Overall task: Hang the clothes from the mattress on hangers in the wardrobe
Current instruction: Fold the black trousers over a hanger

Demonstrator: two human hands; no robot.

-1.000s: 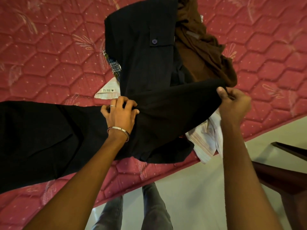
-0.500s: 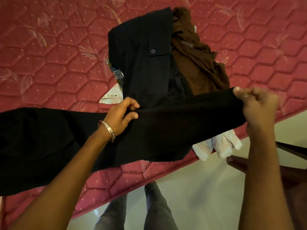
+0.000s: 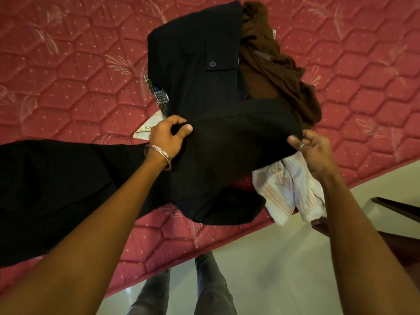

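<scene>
A black garment stretches across the red quilted mattress, its long part trailing to the left edge of view. My left hand, with a metal bangle on the wrist, pinches its upper edge near the middle. My right hand grips the garment's right end. Beneath lie a dark navy shirt with a buttoned pocket, a crumpled brown garment and a white striped garment hanging over the mattress edge. No hangers or wardrobe are in view.
A checked cloth and a white paper label peek out left of the navy shirt. Pale floor lies below the mattress edge, with my legs standing on it. Dark wooden furniture stands at the right.
My right hand has moved left and down, bringing the black garment's right end closer to my left hand. The garment now sags in a fold over the pile instead of being stretched taut.
</scene>
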